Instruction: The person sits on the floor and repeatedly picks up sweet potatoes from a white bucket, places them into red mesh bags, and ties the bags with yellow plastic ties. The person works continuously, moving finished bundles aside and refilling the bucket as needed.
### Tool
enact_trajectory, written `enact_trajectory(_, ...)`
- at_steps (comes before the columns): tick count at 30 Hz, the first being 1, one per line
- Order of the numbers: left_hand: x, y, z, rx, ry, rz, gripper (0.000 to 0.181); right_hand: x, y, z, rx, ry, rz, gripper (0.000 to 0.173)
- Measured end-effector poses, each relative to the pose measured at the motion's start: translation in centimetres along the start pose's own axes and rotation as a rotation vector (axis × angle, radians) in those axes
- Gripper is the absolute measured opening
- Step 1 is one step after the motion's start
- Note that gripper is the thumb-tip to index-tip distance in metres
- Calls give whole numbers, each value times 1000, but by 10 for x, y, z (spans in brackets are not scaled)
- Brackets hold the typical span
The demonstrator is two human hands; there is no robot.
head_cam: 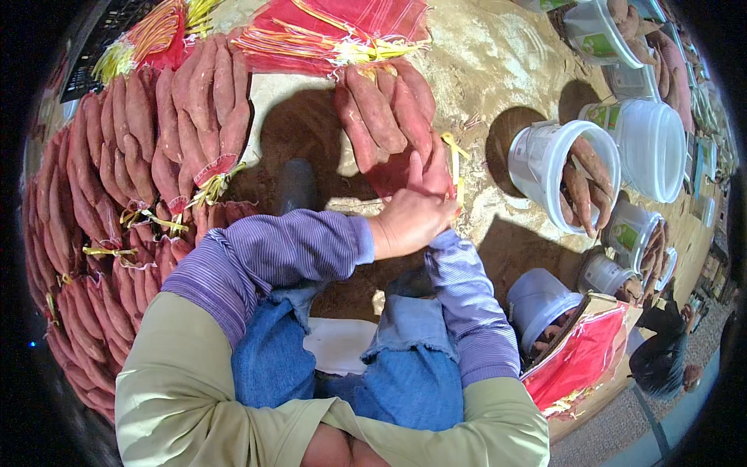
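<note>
A red mesh bag of sweet potatoes (pixel 373 111) lies on the ground in front of me, its gathered mouth end towards me. My left hand (pixel 405 222) reaches across to this end and grips the mesh, one finger extended along it. My right hand (pixel 452 215) is at the same spot, mostly hidden behind the left, so its grip cannot be made out. A yellow drawstring (pixel 455 153) sticks out just beyond the hands, at the bag's right side.
Filled mesh bags of sweet potatoes (pixel 201 99) are stacked at left. Flat red mesh bags (pixel 350 35) with yellow ties lie ahead. At right stand a plastic bucket of sweet potatoes (pixel 534 157), an empty bucket (pixel 650 149), and a cardboard box (pixel 592 309) with red mesh over it. Another person (pixel 659 356) is far right.
</note>
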State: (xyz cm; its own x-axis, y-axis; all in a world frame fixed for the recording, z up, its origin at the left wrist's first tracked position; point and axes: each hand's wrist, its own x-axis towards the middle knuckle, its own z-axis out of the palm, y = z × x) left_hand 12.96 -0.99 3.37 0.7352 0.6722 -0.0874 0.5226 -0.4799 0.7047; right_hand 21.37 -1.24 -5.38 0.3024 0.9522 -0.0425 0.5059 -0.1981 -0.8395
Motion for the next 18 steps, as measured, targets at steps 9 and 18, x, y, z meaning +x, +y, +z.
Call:
enact_trajectory(9, 12, 14, -18, -127, 55, -85, 31, 71, -22, -4, 1215, -138, 951, 24)
enact_trajectory(18, 2, 9, -15, -368, 136, -141, 29, 67, -3, 5, 326, -2, 295, 33)
